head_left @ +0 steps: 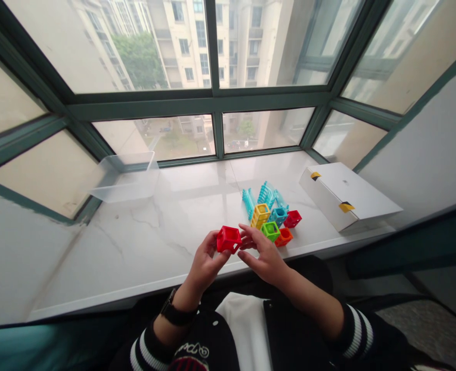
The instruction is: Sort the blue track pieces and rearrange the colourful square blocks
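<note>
A red open-frame toy block is held in my left hand, its fingers behind and thumb at the lower edge. My right hand is just right of the block, fingers and thumb apart; whether its fingertips touch the block I cannot tell. Close beyond my right hand stand a green block, an orange block, a yellow block, a blue block and a second red block. Behind them lie several translucent blue slotted pieces.
A clear plastic bin stands at the back left of the white marbled sill. At the right is a white box with yellow-and-black tabs. Green-framed windows border the sill behind and at both sides.
</note>
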Tool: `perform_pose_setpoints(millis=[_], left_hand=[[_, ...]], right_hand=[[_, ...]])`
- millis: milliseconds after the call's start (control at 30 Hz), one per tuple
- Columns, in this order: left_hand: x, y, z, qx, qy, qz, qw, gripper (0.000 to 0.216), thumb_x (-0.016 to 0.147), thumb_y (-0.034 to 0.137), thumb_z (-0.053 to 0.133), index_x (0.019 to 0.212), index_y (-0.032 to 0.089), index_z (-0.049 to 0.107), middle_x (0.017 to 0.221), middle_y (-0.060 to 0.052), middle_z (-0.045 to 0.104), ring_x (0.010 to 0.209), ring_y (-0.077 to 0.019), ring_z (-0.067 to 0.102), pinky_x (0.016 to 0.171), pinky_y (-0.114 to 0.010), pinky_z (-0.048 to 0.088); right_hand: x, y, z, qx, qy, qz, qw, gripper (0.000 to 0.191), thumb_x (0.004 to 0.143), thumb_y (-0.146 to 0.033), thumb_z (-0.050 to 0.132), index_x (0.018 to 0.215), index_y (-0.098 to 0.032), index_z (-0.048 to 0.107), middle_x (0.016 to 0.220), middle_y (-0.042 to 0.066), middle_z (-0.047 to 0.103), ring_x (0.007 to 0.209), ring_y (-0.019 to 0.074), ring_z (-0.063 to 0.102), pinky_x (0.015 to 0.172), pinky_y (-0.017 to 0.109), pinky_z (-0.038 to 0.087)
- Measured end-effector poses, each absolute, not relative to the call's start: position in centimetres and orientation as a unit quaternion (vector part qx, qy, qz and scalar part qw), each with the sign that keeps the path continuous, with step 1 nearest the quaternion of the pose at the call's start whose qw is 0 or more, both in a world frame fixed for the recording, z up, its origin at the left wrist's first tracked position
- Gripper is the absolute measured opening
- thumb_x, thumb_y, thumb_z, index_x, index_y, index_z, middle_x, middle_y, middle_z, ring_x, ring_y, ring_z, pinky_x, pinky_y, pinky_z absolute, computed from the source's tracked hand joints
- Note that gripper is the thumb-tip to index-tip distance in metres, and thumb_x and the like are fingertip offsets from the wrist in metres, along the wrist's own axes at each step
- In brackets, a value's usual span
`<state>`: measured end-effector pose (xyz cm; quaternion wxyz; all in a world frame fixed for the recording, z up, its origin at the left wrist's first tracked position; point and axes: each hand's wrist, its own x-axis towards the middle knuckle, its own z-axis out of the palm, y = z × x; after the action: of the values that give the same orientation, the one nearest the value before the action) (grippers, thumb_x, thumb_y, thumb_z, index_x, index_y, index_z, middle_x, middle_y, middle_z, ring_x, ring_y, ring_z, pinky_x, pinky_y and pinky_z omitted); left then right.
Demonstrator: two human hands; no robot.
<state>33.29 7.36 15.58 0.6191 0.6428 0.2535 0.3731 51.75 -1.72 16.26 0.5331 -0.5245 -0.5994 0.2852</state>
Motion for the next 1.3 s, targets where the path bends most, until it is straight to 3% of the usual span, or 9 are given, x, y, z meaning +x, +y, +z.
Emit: perform_pose_setpoints(millis=[267,433,600,700,933,1100,1300], left_hand=[[33.5,6.6,15.1,0.705,0.256,0.348,0.563,0.038,0.090,0.042,0.075,0.121,0.024,0.064,0.116,-0.009,0.073,0.106,-0.0282,0.070,0.097,-0.045,0.058],[33.9,6.4,14.8,0.715,0.258,0.349,0.548,0.037,0.091,0.040,0.075,0.123,0.025,0.063,0.119,-0.009,0.072,0.110,-0.0271,0.070,0.099,-0.044,0.058],[34.0,6.6,14.8,0.715,0.257,0.382,0.525,0.050,0.088,0.036,0.080,0.132,0.026,0.058,0.125,-0.009,0.069,0.112,-0.0247,0.070,0.097,-0.041,0.059],[34.0,6.7,15.2,0.723,0.260,0.379,0.517,0.042,0.089,0.034,0.080,0.126,0.024,0.062,0.120,-0.008,0.070,0.110,-0.0229,0.070,0.097,-0.038,0.058],[34.0,6.4,14.7,0.723,0.295,0.419,0.464,0.041,0.083,0.027,0.083,0.120,0.025,0.065,0.114,-0.005,0.073,0.105,-0.0224,0.072,0.093,-0.036,0.058],[33.6,6.3,14.3,0.769,0.289,0.423,0.382,0.041,0.084,0.029,0.083,0.120,0.025,0.065,0.112,-0.005,0.075,0.103,-0.0239,0.073,0.088,-0.036,0.059],[33.6,7.2,13.6,0.804,0.280,0.389,0.352,0.059,0.091,0.033,0.079,0.143,0.028,0.051,0.128,-0.009,0.071,0.117,-0.0254,0.070,0.102,-0.042,0.057]], right_hand=[[51.5,-2.0,17.3,-0.541,-0.622,0.240,0.512,0.051,0.096,-0.039,0.071,0.143,-0.025,0.057,0.127,0.011,0.067,0.106,0.0246,0.071,0.091,0.040,0.064],[51.9,-1.9,17.3,-0.542,-0.633,0.210,0.511,0.045,0.094,-0.031,0.072,0.136,-0.024,0.059,0.123,0.010,0.069,0.106,0.0245,0.071,0.093,0.040,0.062],[52.5,-2.0,16.6,-0.544,-0.637,0.172,0.519,0.062,0.090,-0.024,0.073,0.148,-0.027,0.050,0.131,0.010,0.068,0.112,0.0257,0.071,0.099,0.043,0.061],[52.7,-2.1,16.3,-0.537,-0.638,0.163,0.527,0.073,0.091,-0.025,0.075,0.156,-0.030,0.041,0.132,0.010,0.069,0.112,0.0260,0.071,0.100,0.045,0.060],[52.4,-1.8,16.5,-0.521,-0.670,0.151,0.506,0.083,0.090,-0.036,0.081,0.161,-0.030,0.038,0.148,0.014,0.062,0.134,0.0329,0.062,0.114,0.051,0.053],[52.3,-1.5,16.5,-0.517,-0.676,0.148,0.504,0.085,0.090,-0.035,0.081,0.162,-0.030,0.036,0.146,0.013,0.063,0.133,0.0318,0.063,0.113,0.050,0.054],[53.6,-1.5,17.3,-0.534,-0.660,0.126,0.514,0.084,0.088,-0.036,0.083,0.160,-0.029,0.040,0.144,0.012,0.066,0.130,0.0309,0.065,0.111,0.048,0.056]])
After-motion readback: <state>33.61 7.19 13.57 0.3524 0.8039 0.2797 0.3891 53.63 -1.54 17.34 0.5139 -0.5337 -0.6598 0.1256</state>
